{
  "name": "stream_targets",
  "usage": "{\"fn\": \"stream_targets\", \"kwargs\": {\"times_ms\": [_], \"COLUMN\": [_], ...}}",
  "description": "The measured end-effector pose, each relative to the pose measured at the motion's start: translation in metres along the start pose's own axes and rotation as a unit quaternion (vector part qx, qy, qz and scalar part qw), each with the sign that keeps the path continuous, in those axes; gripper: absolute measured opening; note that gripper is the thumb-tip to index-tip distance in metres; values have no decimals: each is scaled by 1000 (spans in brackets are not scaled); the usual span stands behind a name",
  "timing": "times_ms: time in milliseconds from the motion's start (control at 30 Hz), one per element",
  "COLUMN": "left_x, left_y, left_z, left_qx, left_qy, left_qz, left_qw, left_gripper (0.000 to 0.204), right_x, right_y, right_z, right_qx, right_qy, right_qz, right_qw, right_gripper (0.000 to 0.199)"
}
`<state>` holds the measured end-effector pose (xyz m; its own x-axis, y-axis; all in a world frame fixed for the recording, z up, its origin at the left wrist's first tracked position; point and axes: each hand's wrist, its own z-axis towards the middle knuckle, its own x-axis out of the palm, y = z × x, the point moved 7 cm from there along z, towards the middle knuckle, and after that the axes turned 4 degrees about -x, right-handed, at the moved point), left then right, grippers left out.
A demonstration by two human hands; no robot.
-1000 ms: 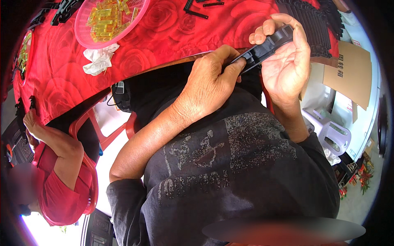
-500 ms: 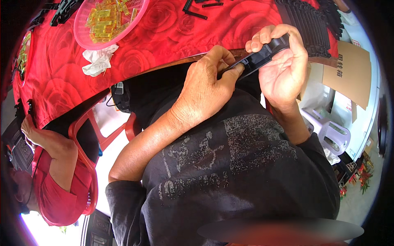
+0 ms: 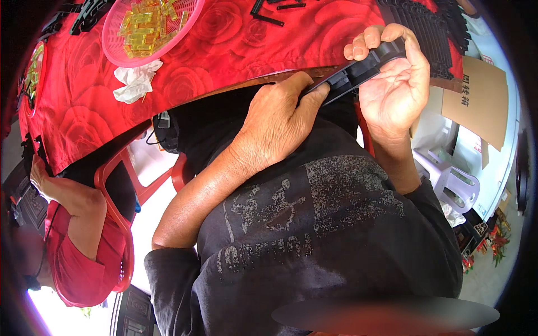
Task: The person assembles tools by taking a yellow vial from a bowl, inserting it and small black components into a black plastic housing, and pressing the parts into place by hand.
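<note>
Item 1: black plastic part [image 3: 356, 74], long and channelled, one; held tilted, its right end higher in view, well to the right of the pink basket and nearer the wearer.

Item 2: left hand [image 3: 277, 117], clamped on the part's lower end, thumb on the near face.

Item 3: right hand [image 3: 395, 95], fingers curled over the part's upper end, palm showing; thumb placement cannot be told.

Handling note (judgement): a piece this long should be steadiest with both ends supported, the channel turned up to view and thumb pressure kept even, lest it twist or flex.

Item 4: pink basket [image 3: 115, 49], landmark, holding translucent yellow pieces [image 3: 143, 33].

Item 5: crumpled white tissue [image 3: 136, 81], just beside the basket, nearer the wearer.

Item 6: black strips [image 3: 266, 14], right of the basket.

Item 7: row of black parts [image 3: 417, 39], far right of the basket.
</note>
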<state>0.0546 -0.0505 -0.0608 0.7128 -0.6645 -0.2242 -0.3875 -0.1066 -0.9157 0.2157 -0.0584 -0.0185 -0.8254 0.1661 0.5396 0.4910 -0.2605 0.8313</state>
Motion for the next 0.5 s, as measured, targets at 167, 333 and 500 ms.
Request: {"fn": "stream_targets", "kwargs": {"times_ms": [167,333,500], "left_x": [3,6,6], "left_y": [5,10,10], "left_z": [2,6,7], "left_qx": [-22,-31,-46], "left_qy": [7,11,15], "left_qz": [-30,-29,-33], "left_qw": [999,999,998], "left_gripper": [31,34,37], "right_x": [2,1,1], "right_y": [-1,-8,-13], "right_z": [1,5,7], "right_qx": [-1,8,18], "right_qy": [0,-10,-9], "right_qz": [5,33,23], "right_qw": [1000,999,1000], "right_gripper": [30,31,29]}}
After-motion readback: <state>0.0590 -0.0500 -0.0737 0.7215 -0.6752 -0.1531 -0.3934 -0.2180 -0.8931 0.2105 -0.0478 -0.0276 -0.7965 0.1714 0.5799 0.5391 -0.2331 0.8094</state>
